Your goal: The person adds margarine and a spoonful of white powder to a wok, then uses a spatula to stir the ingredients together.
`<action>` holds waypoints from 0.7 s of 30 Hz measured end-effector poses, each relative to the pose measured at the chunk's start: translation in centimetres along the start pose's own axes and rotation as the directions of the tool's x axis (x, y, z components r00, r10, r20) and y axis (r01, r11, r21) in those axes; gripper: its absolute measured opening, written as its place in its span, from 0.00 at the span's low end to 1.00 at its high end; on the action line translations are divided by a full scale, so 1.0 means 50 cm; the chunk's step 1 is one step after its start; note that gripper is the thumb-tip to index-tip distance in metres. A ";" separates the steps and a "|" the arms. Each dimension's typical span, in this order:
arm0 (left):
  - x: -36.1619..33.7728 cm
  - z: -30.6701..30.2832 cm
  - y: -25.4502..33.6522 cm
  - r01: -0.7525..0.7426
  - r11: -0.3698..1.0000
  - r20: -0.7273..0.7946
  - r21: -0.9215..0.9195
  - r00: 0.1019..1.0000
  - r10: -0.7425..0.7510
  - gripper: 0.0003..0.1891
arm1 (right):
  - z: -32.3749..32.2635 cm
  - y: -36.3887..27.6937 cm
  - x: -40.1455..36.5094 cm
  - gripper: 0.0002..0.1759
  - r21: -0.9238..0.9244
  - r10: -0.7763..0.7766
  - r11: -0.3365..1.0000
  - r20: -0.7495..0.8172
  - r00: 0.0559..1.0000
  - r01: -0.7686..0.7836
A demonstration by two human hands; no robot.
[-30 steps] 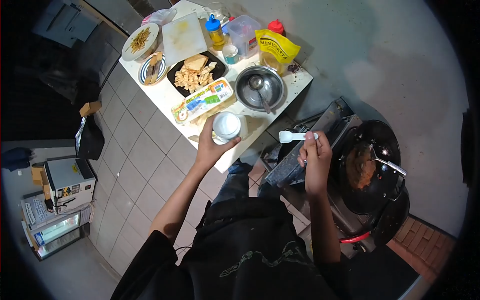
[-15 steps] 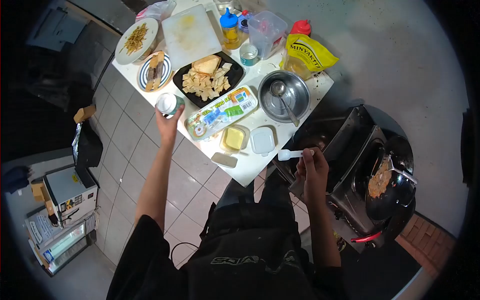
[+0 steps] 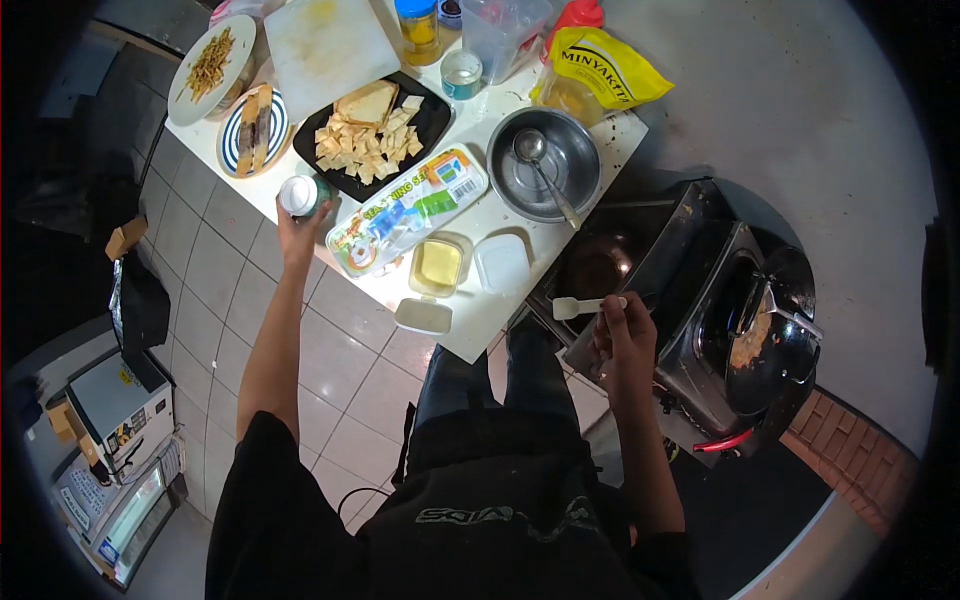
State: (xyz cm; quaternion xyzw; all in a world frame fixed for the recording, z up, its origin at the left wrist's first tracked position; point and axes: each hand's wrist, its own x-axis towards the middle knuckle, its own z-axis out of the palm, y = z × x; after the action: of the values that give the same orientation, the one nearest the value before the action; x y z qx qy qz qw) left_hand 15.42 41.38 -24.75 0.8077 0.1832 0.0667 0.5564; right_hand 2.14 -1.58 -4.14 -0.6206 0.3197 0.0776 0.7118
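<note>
Seen from above, the person wears a black short-sleeved T-shirt [image 3: 330,540] that fills the lower part of the view from about seven to five o'clock, with a thin, pale printed line of lettering [image 3: 470,515] across the chest at six o'clock. The left sleeve [image 3: 262,450] ends near the elbow at eight o'clock, and both forearms are bare up to the left hand [image 3: 297,225] at ten o'clock and the right hand [image 3: 622,335] at three o'clock. Dark blue-grey jeans [image 3: 470,385] cover the legs near the centre, just above the shirt.
</note>
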 end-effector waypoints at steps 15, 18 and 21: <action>-0.546 0.257 0.109 0.049 0.968 -0.144 0.247 0.989 -0.013 0.47 | 0.076 0.038 0.018 0.12 -0.118 -0.015 0.992 0.242 0.970 0.045; -0.507 0.314 0.091 0.032 0.877 -0.219 0.480 0.972 0.084 0.53 | 0.050 0.051 0.008 0.11 -0.101 0.026 0.995 0.249 0.968 -0.001; -0.459 0.327 0.084 0.091 0.996 -0.299 0.010 0.951 -0.084 0.55 | 0.025 0.053 -0.005 0.13 -0.136 0.119 0.987 0.253 0.960 -0.087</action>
State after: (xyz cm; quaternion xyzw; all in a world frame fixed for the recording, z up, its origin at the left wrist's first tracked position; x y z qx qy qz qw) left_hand 0.22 17.28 -24.76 0.7860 0.3014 0.1610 0.5151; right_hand 1.05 0.24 -6.15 -0.6305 0.2500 0.2150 0.7026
